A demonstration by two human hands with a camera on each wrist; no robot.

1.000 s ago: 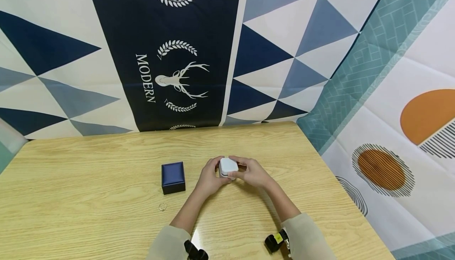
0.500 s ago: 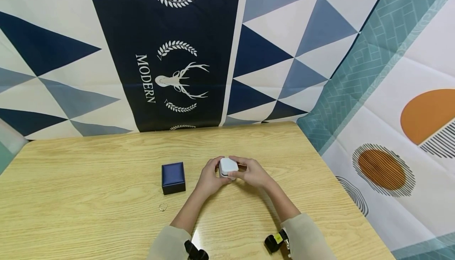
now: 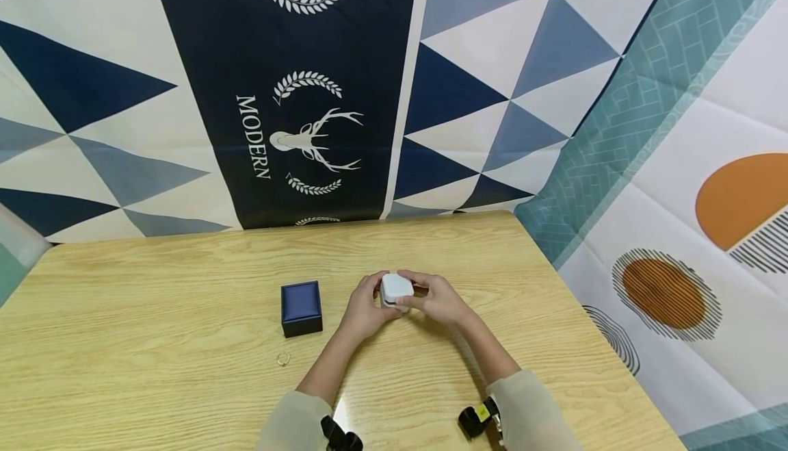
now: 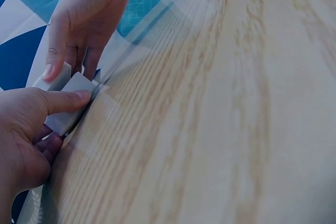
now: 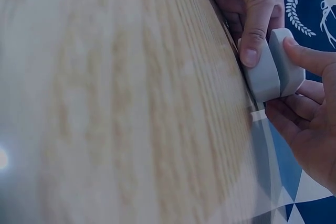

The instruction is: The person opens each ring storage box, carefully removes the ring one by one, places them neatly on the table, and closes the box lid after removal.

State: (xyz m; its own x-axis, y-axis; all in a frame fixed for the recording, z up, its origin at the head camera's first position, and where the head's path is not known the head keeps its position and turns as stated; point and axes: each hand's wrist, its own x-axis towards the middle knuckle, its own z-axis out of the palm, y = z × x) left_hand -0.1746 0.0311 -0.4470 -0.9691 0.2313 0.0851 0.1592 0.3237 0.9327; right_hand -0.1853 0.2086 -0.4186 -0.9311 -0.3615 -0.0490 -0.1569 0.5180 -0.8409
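A small white box [image 3: 396, 288] with rounded corners is between both hands, low over the wooden table. Its two halves show a gap in the right wrist view, where the lid [image 5: 286, 61] sits apart from the base [image 5: 261, 77] along one side. My left hand [image 3: 363, 307] grips the base, thumb [image 4: 68, 100] along its near side. With thumb and fingers, my right hand [image 3: 438, 298] pinches the lid. The box's inside is hidden. To the left stands a dark blue ring box [image 3: 301, 307], and a thin ring [image 3: 283, 359] lies in front of it.
The light wooden table [image 3: 154, 314] runs up to a patterned cloth backdrop [image 3: 320, 95]. A second printed cloth [image 3: 665, 287] hangs along the right edge. Black wrist cameras [image 3: 474, 420] sit at both sleeves.
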